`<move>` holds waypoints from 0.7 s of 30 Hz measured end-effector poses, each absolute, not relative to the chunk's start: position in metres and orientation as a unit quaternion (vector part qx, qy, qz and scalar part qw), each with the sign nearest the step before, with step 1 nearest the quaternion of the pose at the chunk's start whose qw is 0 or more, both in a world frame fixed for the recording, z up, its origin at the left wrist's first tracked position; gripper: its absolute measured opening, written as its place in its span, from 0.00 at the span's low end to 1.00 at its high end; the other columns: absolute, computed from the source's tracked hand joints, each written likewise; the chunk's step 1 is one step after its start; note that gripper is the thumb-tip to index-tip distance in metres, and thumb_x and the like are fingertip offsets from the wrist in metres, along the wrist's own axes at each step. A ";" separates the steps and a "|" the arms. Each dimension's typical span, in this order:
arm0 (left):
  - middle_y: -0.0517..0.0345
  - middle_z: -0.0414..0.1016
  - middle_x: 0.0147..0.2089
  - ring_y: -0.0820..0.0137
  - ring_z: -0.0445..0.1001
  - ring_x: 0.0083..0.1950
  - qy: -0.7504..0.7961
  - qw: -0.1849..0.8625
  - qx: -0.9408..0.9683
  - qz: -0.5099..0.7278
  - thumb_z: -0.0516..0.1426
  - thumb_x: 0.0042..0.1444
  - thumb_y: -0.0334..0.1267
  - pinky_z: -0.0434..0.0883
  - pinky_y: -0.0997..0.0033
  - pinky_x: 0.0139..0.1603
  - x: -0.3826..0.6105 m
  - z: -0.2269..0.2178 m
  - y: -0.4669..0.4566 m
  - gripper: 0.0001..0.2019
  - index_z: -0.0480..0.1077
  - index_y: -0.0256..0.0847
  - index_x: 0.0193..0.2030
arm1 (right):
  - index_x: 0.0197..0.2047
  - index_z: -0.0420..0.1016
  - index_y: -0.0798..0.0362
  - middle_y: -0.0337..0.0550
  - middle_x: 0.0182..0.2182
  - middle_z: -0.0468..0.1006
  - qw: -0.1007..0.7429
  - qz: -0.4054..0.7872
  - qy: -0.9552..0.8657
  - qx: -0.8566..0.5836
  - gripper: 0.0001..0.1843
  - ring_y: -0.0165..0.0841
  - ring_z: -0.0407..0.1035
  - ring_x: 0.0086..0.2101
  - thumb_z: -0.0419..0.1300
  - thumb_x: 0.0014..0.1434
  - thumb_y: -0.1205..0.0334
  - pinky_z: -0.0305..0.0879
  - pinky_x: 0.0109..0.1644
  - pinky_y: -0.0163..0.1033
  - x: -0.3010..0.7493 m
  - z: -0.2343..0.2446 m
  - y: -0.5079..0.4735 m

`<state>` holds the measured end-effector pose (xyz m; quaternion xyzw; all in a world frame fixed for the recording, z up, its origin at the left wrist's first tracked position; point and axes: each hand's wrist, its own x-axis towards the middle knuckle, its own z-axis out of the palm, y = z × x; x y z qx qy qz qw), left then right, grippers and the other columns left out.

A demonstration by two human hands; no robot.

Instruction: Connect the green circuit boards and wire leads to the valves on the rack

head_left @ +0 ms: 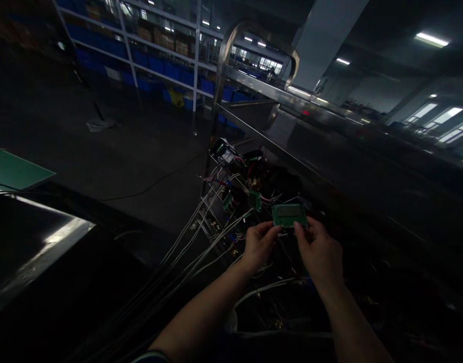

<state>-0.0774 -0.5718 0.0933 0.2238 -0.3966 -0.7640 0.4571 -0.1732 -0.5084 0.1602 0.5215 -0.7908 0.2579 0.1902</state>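
While both hands meet at one item, findings are logged as follows.

Item held: small green rectangular circuit board [289, 215], lying flat-side up and roughly level, raised just above a tangle of wiring.

Left hand [258, 245]: thumb and fingertips pinched on the board's lower left corner; palm below and to the left of the board.

Right hand [321, 254]: thumb and fingertips pinched on the board's lower right edge; palm below and to the right of the board.

Board relative to grip: between the two hands, its near edge at the fingertips, the rest projecting away from the person.

Wiring: bundle of thin grey-white wires [201, 227] running from lower left up to the assembly, passing just beside the left hand.

Assembly: open dark equipment interior with red and black leads and small green parts [254, 181], directly beyond the board.

Second small green board [255, 199]: near the held board, up and to its left, apart from both hands.

Housing: polished steel machine frame with curved tube handle [262, 45], behind the assembly.

Left foreground: flat green sheet [15, 171], well apart from the hands.

Background: metal shelving with blue bins [159, 65].

Markings: none legible; the scene is dim and any print on the board is too small to read.
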 end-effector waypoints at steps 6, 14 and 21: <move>0.61 0.67 0.23 0.80 0.57 0.22 -0.420 0.474 0.239 -0.736 0.61 0.47 0.53 0.55 0.78 0.23 -0.081 0.094 -0.571 0.22 0.75 0.33 0.36 | 0.47 0.73 0.59 0.50 0.27 0.78 0.120 0.336 -0.775 0.522 0.33 0.40 0.74 0.28 0.52 0.54 0.37 0.66 0.30 0.40 -0.178 0.164 -0.506; 0.58 0.72 0.29 0.75 0.65 0.30 -0.499 0.515 0.225 -0.660 0.59 0.51 0.49 0.62 0.75 0.32 -0.084 0.089 -0.574 0.17 0.77 0.35 0.36 | 0.30 0.70 0.55 0.37 0.21 0.71 -0.219 0.558 -0.699 0.391 0.23 0.22 0.55 0.15 0.63 0.48 0.41 0.49 0.16 0.30 -0.183 0.169 -0.502; 0.58 0.72 0.28 0.74 0.66 0.30 -0.541 0.504 0.250 -0.625 0.58 0.53 0.48 0.63 0.75 0.32 -0.085 0.094 -0.571 0.15 0.77 0.36 0.36 | 0.27 0.68 0.56 0.33 0.17 0.66 -0.297 0.627 -0.643 0.323 0.25 0.18 0.52 0.14 0.70 0.39 0.45 0.44 0.14 0.24 -0.191 0.164 -0.508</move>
